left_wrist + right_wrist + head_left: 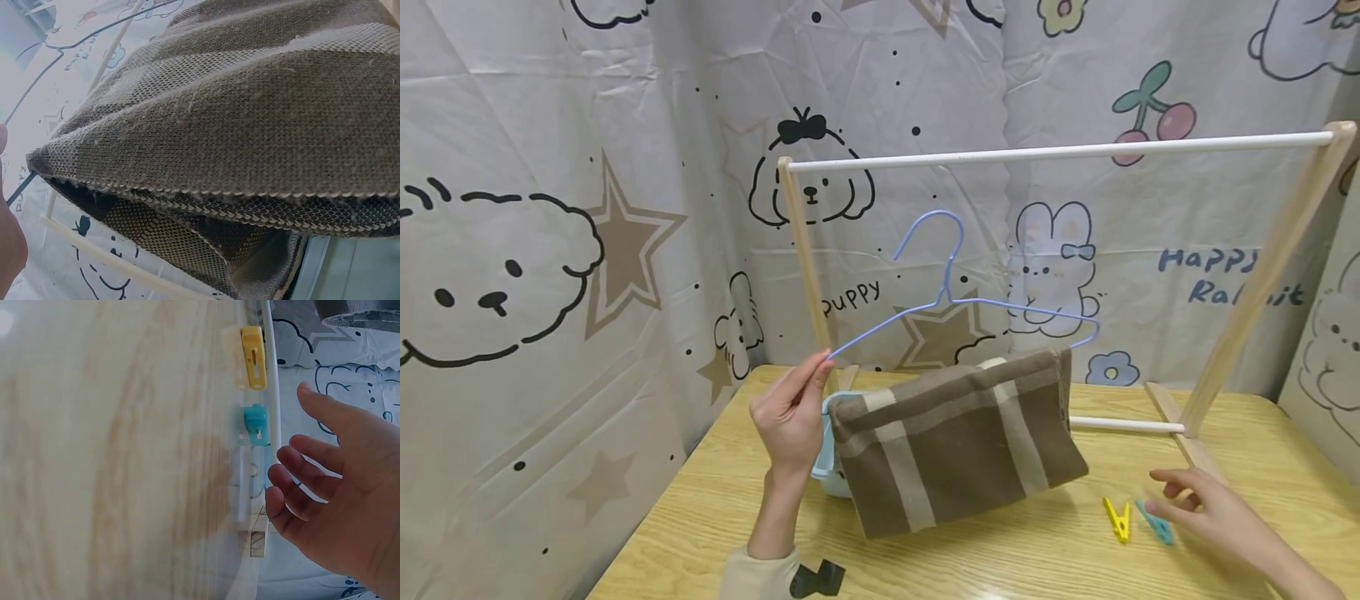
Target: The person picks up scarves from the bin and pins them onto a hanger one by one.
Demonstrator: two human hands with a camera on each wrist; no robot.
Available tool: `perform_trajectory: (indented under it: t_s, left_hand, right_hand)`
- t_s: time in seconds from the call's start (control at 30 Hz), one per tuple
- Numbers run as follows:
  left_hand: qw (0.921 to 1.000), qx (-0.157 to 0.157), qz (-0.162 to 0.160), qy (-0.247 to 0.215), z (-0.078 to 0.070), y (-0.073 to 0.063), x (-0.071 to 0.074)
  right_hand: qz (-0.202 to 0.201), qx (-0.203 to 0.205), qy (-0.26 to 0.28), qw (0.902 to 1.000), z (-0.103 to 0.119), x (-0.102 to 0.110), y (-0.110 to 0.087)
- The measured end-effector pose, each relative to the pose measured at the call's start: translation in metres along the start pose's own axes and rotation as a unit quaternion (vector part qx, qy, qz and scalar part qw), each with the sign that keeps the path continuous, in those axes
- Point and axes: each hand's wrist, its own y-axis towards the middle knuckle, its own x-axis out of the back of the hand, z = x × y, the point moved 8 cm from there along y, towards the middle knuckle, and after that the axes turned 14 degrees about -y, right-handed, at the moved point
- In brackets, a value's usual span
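Note:
My left hand (792, 421) pinches the left corner of a blue wire clothes hanger (947, 292) between thumb and fingertips. The hanger is tilted slightly, its hook up and in front of the rack. Over its lower bar hangs a folded brown knit cloth (958, 454) with cream stripes; the left wrist view shows its layered edges close up. Near the table's right side hovers my right hand (1213, 510), fingers loosely bent and holding nothing. Just left of it lie a teal clothespin (1156, 525) and a yellow clothespin (1117, 521); both also appear in the right wrist view.
A wooden rack with a white top rail (1060, 152) stands at the back of the wood-grain table (1000, 571). Behind the cloth sits a light blue container (831, 485), partly hidden. Printed curtains (647, 108) surround the table.

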Motion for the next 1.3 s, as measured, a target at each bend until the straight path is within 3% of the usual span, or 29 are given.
perform_trajectory:
  t_s: [0.27, 0.57, 0.73, 0.97, 1.2, 1.3]
  left_hand:
    - [0.9999, -0.005, 0.008, -0.006, 0.001, -0.003, -0.001]
    - [1.0000, -0.007, 0.007, -0.001, 0.000, -0.003, -0.001]
    - [0.9999, -0.006, 0.009, -0.009, -0.002, -0.002, -0.004]
    - [0.9999, -0.006, 0.008, -0.010, -0.003, -0.002, -0.005]
    - [1.0000, 0.001, -0.009, 0.002, -0.004, -0.001, -0.002]
    - [0.9997, 0.004, -0.024, 0.009, -0.005, 0.000, 0.001]
  right_hand:
    - [0.032, 0.014, 0.018, 0.9992, -0.010, -0.013, -0.003]
    - [0.049, 0.068, 0.046, 0.9954, -0.004, -0.016, 0.000]
    - [0.000, 0.072, 0.051, 0.9961, 0.000, -0.003, -0.001]
    - [-0.061, 0.018, 0.027, 0.9976, 0.011, 0.024, -0.001]
    - [-0.163, 0.076, 0.054, 0.9822, 0.042, 0.054, -0.007]
    - [-0.184, 0.084, 0.062, 0.9774, 0.052, 0.064, -0.009]
